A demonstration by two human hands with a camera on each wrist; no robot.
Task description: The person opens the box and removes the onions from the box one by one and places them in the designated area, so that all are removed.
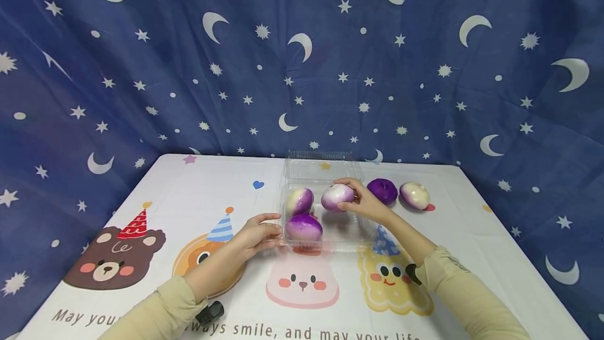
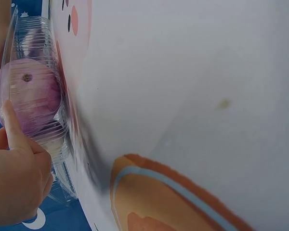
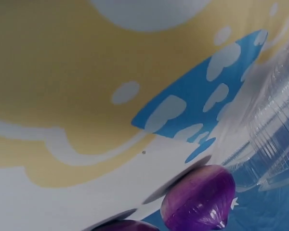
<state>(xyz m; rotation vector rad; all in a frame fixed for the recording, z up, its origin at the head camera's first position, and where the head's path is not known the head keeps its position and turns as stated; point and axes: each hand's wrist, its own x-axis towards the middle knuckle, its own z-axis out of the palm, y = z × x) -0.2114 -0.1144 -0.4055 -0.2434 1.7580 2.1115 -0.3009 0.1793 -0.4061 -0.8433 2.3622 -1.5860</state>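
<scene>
On the left of the white table, I see a brown bear picture in a red party hat, and next to it an orange round picture in a striped hat. Then comes the left hand. Its fingers touch the left side of a clear plastic box, one of them laid straight on the wall, and they are not curled round anything. The lid is up at the back, so the box is open. Inside, on the left, sit two round purple-and-white vegetables: a back one and a front one. To their right, the right hand pinches a third vegetable between thumb and fingers, over the right part of the box. I can't tell if it touches the bottom. The two hands are apart. Right of the box, a dark purple vegetable and then a creamy one lie on the table, side by side.
</scene>
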